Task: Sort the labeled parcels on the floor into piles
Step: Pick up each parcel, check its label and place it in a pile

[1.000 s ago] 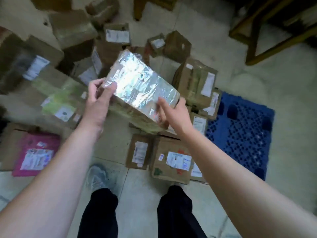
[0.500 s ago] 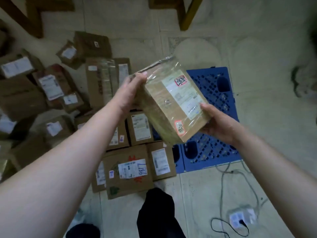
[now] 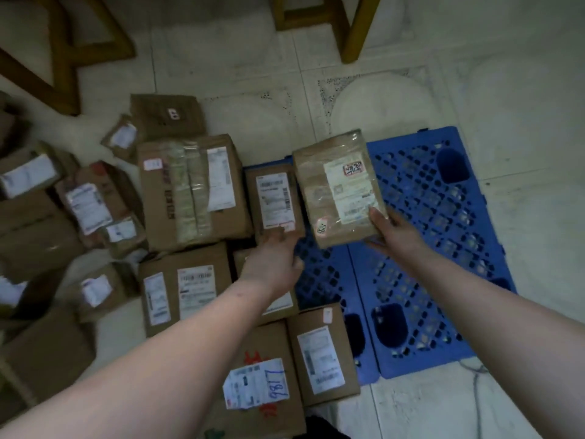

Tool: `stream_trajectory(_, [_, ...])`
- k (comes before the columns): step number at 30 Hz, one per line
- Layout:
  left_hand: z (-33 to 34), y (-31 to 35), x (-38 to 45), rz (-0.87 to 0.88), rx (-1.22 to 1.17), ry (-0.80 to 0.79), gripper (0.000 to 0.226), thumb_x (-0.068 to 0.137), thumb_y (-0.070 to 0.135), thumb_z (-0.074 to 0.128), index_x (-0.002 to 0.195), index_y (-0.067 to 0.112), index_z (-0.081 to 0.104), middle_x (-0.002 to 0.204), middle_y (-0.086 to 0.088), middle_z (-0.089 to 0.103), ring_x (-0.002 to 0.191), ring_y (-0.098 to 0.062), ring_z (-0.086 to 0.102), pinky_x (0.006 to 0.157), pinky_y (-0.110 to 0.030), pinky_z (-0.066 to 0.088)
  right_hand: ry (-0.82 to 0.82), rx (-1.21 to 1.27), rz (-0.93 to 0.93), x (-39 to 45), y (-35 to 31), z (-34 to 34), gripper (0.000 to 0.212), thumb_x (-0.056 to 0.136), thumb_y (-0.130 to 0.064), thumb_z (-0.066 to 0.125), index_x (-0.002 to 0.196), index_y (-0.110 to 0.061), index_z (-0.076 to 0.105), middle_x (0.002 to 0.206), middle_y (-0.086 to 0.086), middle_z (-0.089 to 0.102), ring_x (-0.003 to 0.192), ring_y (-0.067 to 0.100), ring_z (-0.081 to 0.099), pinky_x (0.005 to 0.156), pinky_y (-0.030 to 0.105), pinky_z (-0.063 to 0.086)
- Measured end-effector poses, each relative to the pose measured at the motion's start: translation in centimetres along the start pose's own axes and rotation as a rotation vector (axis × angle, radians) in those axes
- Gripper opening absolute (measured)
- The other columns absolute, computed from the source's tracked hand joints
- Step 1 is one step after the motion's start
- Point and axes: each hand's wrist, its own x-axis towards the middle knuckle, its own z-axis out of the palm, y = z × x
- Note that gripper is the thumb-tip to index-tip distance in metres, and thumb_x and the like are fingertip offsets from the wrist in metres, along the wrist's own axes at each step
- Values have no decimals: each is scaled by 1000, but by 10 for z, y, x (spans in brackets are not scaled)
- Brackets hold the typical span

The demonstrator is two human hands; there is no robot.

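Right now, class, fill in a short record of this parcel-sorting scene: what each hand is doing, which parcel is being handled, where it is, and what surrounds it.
right hand: grips the near right corner of the plastic-wrapped parcel
left hand: fingers touching the near edge of the small labeled box
held parcel position: over the blue pallet, label up, beside the small box
floor left of pallet: many cardboard parcels, including the taped box
nearest parcel: box marked 9817

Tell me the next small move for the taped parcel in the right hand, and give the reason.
Probably lower the taped parcel onto the blue pallet, beside the small labeled box. The right hand alone grips its near edge above open pallet space, label up; the left hand is off it, by that box.
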Motion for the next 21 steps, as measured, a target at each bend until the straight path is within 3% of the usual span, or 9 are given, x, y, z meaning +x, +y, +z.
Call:
stream_trajectory(3, [10, -11, 28, 0, 42, -95, 66, 94, 35, 51, 153, 28, 21, 159, -7, 21, 144, -27, 23, 111, -40, 34, 14, -16, -45, 30, 0, 25, 58, 98, -45, 54, 148, -21, 39, 141, 7, 54, 112, 23, 62, 64, 20, 59])
stream_trajectory(8, [24, -25, 50, -88, 147, -282, 74, 99, 42, 42, 157, 21, 1, 165, -7, -2, 150, -30, 8, 116, -43, 27, 193, -60, 58, 52, 6, 39, 48, 105, -35, 42, 148, -17, 33, 137, 7, 52, 110, 26, 60, 51, 26, 51])
stream_trajectory(14, [33, -25, 57, -122, 210, -386, 74, 102, 46, 32, 156, 18, -11, 163, -7, -18, 151, -30, -6, 121, -45, 18, 206, -123, 7, 64, 7, 42, 36, 106, -28, 40, 140, -16, 43, 119, 6, 55, 89, 18, 59, 60, 30, 54])
stream_trajectory(18, [30, -22, 64, -135, 243, -399, 77, 103, 47, 32, 156, 15, -13, 161, -9, -23, 151, -28, -9, 121, -46, 17, 281, -91, 41, 73, 3, 50, 33, 106, -17, 38, 139, -14, 39, 107, 4, 49, 73, 11, 52, 54, 30, 52])
stream_trajectory(21, [24, -28, 72, -109, 290, -417, 78, 103, 48, 31, 155, 11, -14, 161, -10, -24, 150, -27, -14, 122, -44, 11, 308, -90, 53, 75, 2, 53, 38, 105, -12, 37, 142, -15, 32, 113, 6, 45, 86, 20, 54, 65, 35, 55])
